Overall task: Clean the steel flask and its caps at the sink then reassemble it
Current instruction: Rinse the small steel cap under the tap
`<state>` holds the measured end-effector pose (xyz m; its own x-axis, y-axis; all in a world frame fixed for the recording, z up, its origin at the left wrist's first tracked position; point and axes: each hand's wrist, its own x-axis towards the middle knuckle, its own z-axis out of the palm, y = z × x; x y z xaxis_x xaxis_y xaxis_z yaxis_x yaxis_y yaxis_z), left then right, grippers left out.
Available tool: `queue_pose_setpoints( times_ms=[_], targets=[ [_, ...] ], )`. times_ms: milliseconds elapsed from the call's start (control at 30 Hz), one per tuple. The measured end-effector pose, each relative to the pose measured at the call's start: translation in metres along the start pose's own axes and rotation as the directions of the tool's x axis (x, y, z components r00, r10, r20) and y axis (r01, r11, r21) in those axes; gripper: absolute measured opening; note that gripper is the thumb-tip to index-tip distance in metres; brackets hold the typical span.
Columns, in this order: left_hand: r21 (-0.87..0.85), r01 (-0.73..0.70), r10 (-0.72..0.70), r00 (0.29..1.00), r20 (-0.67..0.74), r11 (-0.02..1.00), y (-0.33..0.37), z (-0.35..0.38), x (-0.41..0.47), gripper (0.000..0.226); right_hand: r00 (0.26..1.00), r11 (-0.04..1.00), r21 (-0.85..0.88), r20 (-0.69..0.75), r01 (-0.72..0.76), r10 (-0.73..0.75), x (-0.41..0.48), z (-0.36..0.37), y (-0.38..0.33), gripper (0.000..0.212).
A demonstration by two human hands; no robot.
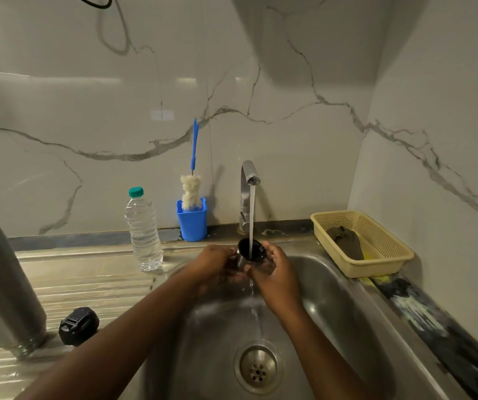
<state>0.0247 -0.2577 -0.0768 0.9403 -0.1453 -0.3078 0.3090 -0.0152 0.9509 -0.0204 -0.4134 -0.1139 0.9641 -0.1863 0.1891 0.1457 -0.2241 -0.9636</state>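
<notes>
Over the steel sink [333, 287], my left hand [217, 264] and my right hand [272, 269] together hold a cup-shaped flask cap [246, 247], dark inside, its opening facing up. Water from the tap [247, 186] runs straight into the cap and spills down toward the drain [258, 368]. The steel flask [1, 284] stands upside down on the draining board at the far left, with no cap on it. A black inner cap [78, 325] lies beside it on the board.
A clear water bottle [144, 229] with a green lid stands on the board's back edge. A blue holder [192, 220] with a blue-handled bottle brush [193, 183] sits behind the sink. At the right, a cream basket [387, 249] holds a cloth [344, 241].
</notes>
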Motion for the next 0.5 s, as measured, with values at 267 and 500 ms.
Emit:
queue_pose_setpoints(
  times_ms=[267, 500],
  targets=[
    [0.021, 0.089, -0.09, 0.991, 0.1, 0.996, 0.0, -0.003, -0.006, 0.035, 0.995, 0.988, 0.13, 0.048, -0.087, 0.082, 0.004, 0.0, 0.004, 0.065],
    [0.049, -0.017, 0.019, 0.999, -0.034, 0.999, 0.006, -0.019, 0.002, 0.024, 0.995, 0.997, 0.07, 0.101, -0.027, 0.02, 0.001, -0.004, 0.001, 0.07]
  ],
)
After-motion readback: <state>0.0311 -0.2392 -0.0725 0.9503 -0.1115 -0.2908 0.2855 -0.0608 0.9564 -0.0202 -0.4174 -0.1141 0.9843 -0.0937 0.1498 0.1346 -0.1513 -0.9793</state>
